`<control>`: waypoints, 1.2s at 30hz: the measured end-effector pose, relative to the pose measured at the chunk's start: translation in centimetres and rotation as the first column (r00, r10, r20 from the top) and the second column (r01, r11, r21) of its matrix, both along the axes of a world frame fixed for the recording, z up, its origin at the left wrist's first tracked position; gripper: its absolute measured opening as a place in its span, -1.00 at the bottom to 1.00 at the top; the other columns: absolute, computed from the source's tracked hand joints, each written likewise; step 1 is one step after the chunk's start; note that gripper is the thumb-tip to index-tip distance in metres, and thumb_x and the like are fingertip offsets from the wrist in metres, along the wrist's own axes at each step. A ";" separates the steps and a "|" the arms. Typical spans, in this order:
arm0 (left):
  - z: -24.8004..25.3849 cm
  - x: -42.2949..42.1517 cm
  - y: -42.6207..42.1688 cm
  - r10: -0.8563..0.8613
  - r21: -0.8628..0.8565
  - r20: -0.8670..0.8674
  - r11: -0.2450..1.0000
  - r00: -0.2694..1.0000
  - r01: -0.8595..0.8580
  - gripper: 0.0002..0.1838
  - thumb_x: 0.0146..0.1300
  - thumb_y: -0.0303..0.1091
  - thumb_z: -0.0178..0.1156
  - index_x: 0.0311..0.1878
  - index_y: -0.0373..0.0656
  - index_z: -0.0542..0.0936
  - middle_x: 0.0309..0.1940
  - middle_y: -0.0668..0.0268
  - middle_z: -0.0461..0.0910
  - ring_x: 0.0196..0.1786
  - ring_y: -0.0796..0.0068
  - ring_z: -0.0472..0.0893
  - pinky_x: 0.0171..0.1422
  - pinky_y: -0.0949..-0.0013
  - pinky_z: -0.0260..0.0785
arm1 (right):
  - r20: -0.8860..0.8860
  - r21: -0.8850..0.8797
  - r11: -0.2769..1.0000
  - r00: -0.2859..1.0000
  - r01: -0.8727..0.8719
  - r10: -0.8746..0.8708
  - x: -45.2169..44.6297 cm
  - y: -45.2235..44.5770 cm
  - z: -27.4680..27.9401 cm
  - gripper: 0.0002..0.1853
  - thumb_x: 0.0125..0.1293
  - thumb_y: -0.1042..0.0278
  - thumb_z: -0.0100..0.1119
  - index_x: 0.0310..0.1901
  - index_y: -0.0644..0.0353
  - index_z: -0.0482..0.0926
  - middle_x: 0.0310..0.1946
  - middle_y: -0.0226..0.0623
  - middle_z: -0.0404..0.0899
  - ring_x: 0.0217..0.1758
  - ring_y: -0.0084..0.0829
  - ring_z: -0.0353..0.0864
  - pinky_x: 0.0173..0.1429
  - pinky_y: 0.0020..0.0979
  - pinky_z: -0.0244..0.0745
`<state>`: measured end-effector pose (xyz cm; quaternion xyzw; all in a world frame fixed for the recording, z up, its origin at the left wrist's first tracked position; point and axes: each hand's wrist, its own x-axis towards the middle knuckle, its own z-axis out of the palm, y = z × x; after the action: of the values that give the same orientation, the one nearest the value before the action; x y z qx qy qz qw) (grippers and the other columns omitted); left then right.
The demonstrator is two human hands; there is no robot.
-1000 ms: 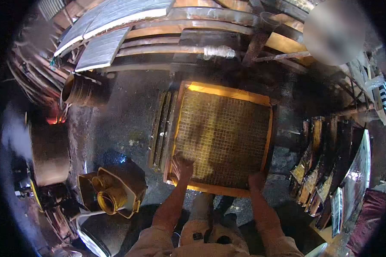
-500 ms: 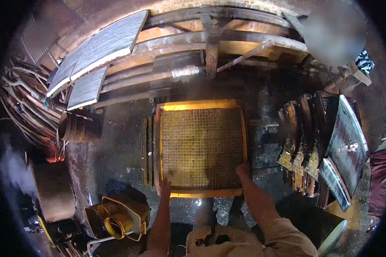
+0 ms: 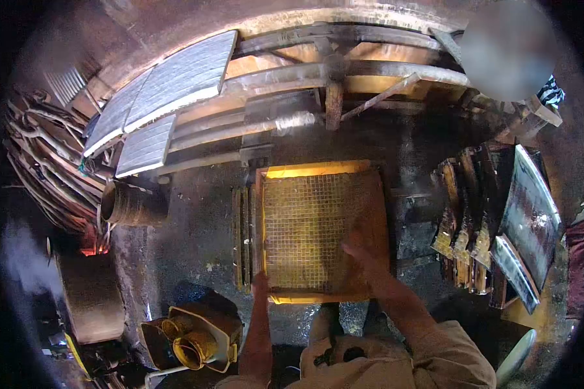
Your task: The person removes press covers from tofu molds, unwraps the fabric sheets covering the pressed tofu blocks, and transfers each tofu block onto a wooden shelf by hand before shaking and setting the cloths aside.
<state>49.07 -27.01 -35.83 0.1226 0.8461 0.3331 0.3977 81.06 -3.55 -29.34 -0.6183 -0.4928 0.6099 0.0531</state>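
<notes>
A square, wood-edged frame (image 3: 324,298) with a yellowish gridded surface (image 3: 305,227) lies in front of me. My left hand (image 3: 260,282) is at its near left corner, fingers wrapped on the edge and barely distinct. Over the right part of the grid is my right hand (image 3: 362,247), somewhat blurred, its thumb apart from the other fingers and nothing visible held in it. The frame's right side looks dark orange-brown and smeared. Narrow strips (image 3: 242,240) lie along the frame's left side.
Stacked dark frames (image 3: 464,227) and a shiny panel (image 3: 531,214) stand at right. A yellow-stained container (image 3: 230,330) with round pots is at lower left. Farther left are a rusty drum (image 3: 133,204), glowing embers (image 3: 95,250) and branches (image 3: 45,155). Beams (image 3: 279,81) cross behind.
My right hand has moved from the frame's near right edge inward over the grid. My left hand has shifted from the grid to the near left corner. The view has also turned.
</notes>
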 end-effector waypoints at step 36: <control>20.6 47.5 16.8 -0.482 0.420 -0.011 0.793 0.876 0.441 -0.76 0.15 -0.26 0.05 -0.33 -0.24 0.58 -0.53 0.28 0.55 -0.45 0.30 0.56 -0.33 0.25 0.43 | -0.091 0.971 0.090 0.685 0.223 -0.722 80.0 -13.0 29.7 -0.70 0.25 0.22 0.05 -0.10 0.25 0.48 -0.15 -0.29 0.52 -0.09 -0.36 0.50 0.00 -0.35 0.39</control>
<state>96.54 -10.20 -15.18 0.3897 0.6809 0.4013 0.4728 161.04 -16.52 0.34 -0.7006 -0.5102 -0.0073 0.4988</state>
